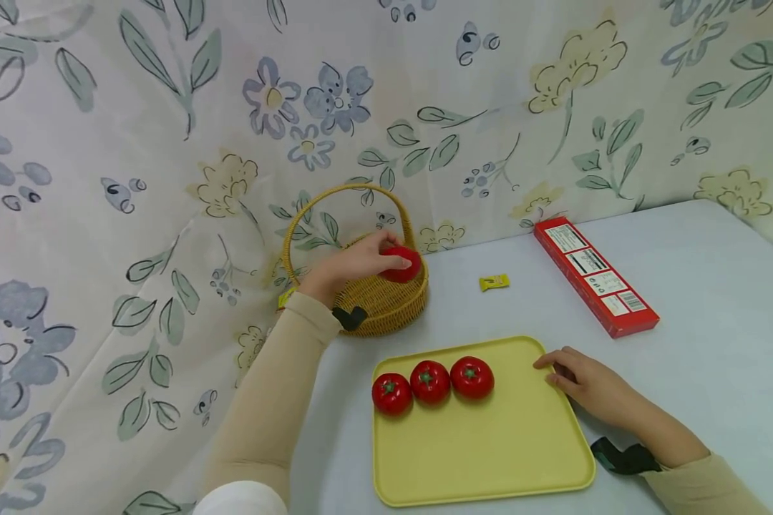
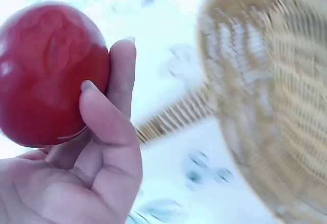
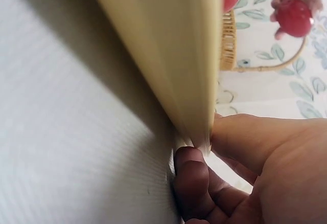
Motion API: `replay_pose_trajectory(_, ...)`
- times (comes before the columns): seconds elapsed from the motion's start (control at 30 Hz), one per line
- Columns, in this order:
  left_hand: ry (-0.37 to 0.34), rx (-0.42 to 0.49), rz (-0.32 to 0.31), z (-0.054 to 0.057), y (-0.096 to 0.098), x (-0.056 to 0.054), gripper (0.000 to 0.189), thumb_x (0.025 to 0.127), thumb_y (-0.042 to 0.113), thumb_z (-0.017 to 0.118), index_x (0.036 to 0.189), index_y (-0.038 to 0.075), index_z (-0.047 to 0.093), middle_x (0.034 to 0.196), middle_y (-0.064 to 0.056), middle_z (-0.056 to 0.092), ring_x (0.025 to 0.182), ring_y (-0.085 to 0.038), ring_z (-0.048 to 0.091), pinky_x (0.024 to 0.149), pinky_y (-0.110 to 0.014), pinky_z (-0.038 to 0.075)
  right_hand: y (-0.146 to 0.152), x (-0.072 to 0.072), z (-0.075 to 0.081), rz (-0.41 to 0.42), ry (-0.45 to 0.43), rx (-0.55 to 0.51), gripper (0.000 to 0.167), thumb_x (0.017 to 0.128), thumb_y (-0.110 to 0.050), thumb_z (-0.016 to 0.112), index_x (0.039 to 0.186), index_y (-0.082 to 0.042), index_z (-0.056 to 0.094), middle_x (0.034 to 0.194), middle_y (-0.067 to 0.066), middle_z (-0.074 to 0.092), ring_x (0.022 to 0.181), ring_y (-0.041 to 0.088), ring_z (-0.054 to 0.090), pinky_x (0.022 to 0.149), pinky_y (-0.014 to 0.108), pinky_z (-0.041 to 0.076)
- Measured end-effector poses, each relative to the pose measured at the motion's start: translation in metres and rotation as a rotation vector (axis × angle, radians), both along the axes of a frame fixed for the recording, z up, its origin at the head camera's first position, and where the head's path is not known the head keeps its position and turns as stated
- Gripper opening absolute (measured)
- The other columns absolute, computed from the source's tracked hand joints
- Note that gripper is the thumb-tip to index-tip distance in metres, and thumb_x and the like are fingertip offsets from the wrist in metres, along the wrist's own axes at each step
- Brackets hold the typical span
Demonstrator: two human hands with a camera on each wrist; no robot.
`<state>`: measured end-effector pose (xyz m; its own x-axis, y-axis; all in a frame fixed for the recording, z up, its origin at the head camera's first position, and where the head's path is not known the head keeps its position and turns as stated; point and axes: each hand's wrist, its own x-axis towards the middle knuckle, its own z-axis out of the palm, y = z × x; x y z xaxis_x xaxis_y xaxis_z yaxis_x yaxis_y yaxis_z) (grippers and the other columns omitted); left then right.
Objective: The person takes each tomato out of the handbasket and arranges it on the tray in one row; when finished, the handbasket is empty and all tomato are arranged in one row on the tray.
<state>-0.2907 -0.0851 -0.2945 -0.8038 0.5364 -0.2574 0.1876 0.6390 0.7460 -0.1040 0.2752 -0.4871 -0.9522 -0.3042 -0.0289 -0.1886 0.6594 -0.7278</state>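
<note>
My left hand point(image 1: 361, 259) holds a shiny red tomato point(image 1: 409, 272) above the round wicker basket point(image 1: 389, 320). Seen from the left wrist, thumb and fingers grip one side of the tomato point(image 2: 48, 75), with the blurred basket point(image 2: 301, 96) to its right. Three red tomatoes with green tops, the left one point(image 1: 391, 394), middle one point(image 1: 430, 383) and right one point(image 1: 472, 378), line the upper left of a yellow tray point(image 1: 489, 458). At the tray's right edge is my right hand point(image 1: 586, 386); its thumb and curled fingers point(image 3: 193, 180) pinch the rim.
A long red box point(image 1: 595, 275) with white labels lies at the back right. Between it and the basket is a small yellow packet point(image 1: 494, 282); another yellow packet point(image 1: 286, 297) shows left of the basket. A floral curtain point(image 1: 425, 107) hangs behind the white table point(image 1: 715, 322).
</note>
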Motion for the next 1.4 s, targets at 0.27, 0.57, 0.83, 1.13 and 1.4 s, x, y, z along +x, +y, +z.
replay_pose_trajectory(0.27,0.162,-0.100,-0.233,-0.008,0.056,0.046,0.046,0.104,0.045,0.064,0.146,0.029,0.056,0.132,-0.002,0.057,0.115,-0.021,0.057,0.091,-0.033,0.055,0.002,-0.001,-0.002,0.009,0.017,0.000,0.023,0.101,-0.015,0.070,0.125,-0.014,0.069,0.112,-0.003,0.062,0.096,0.015,0.055,0.085,0.027,0.054)
replay_pose_trajectory(0.57,0.184,-0.115,-0.362,-0.037,0.102,0.080,0.036,0.101,0.025,0.071,0.136,0.018,0.062,0.125,-0.003,0.056,0.111,-0.013,0.055,0.084,-0.019,0.053,0.001,-0.002,-0.001,0.013,0.010,0.002,0.023,0.101,-0.013,0.070,0.124,-0.013,0.069,0.110,-0.003,0.062,0.096,0.016,0.055,0.085,0.029,0.055)
replay_pose_trajectory(0.83,0.310,-0.320,-0.483,-0.063,0.130,0.109,0.053,0.093,0.026,0.083,0.139,0.025,0.058,0.134,0.002,0.052,0.106,-0.004,0.055,0.084,-0.013,0.049,0.003,-0.003,0.001,0.012,0.015,0.008,0.026,0.100,-0.015,0.071,0.126,-0.010,0.068,0.113,-0.001,0.063,0.098,0.018,0.058,0.086,0.030,0.057)
replay_pose_trajectory(1.13,0.352,-0.452,-0.478,-0.096,0.146,0.121,0.068,0.087,0.033,0.088,0.146,0.031,0.054,0.135,0.005,0.051,0.109,-0.002,0.054,0.086,-0.016,0.050,0.004,0.000,0.001,0.024,0.038,0.001,0.028,0.100,-0.014,0.071,0.127,-0.007,0.066,0.115,0.001,0.065,0.099,0.018,0.060,0.088,0.038,0.059)
replay_pose_trajectory(1.4,0.393,-0.487,-0.499,-0.116,0.148,0.124,0.073,0.086,0.039,0.088,0.149,0.033,0.051,0.134,0.005,0.050,0.112,-0.003,0.053,0.089,-0.016,0.048,0.002,0.003,0.002,0.025,0.061,-0.013,0.027,0.101,-0.013,0.069,0.127,-0.009,0.067,0.113,-0.001,0.064,0.093,0.012,0.056,0.080,0.028,0.054)
